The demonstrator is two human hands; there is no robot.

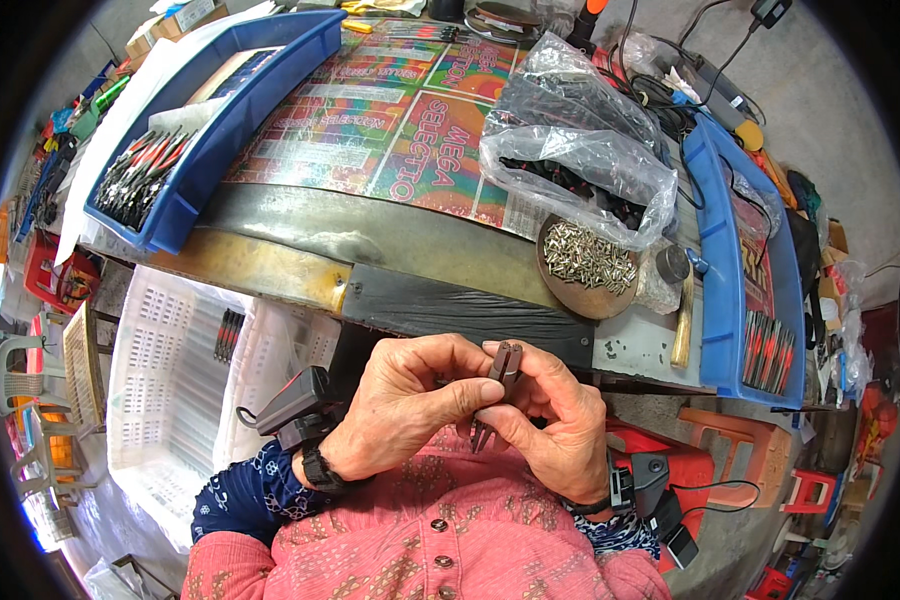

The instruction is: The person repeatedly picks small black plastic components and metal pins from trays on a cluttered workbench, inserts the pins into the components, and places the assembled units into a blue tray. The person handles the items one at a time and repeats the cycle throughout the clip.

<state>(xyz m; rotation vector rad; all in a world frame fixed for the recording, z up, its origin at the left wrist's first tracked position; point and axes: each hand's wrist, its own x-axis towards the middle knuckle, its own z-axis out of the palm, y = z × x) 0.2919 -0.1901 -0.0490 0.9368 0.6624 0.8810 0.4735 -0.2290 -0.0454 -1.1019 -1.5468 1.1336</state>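
In front of my chest, my left hand pinches a small dark two-armed tool between thumb and fingers. My right hand grips the same tool from the other side, its thumb on the lower part. Two slim, round-ended dark arms stand side by side at the top, and narrow tips point down between my thumbs. Its exact kind I cannot make out. Just beyond my hands is the black-covered bench edge. A round dish of small silvery metal pins sits on the bench, ahead and to the right.
At left, a long blue tray holds many red-and-black slim pieces; another blue tray with similar pieces stands right. A clear plastic bag with dark parts, a brush and a small jar lie nearby. White crate at lower left.
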